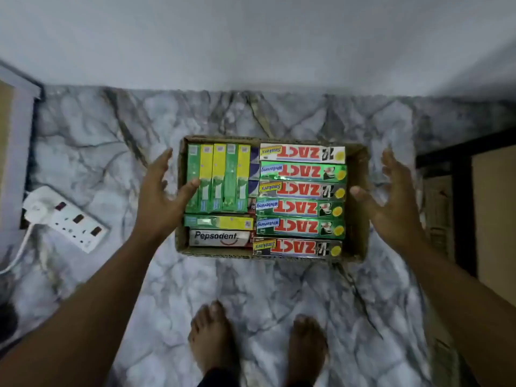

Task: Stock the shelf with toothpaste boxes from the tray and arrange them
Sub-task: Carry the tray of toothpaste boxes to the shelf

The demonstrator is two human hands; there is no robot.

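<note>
A cardboard tray lies on the marble floor, packed with toothpaste boxes. Several green and silver ZACT boxes lie flat in its right half. Green-and-yellow boxes fill the left half, with a silver Pepsodent box at the near left. My left hand hovers at the tray's left side, fingers spread, thumb over the left edge. My right hand is spread beside the right wall. Neither hand holds anything.
A white power strip with a cable lies on the floor at the left. A dark-framed shelf unit stands at the right edge. A white wall runs along the back. My bare feet stand just in front of the tray.
</note>
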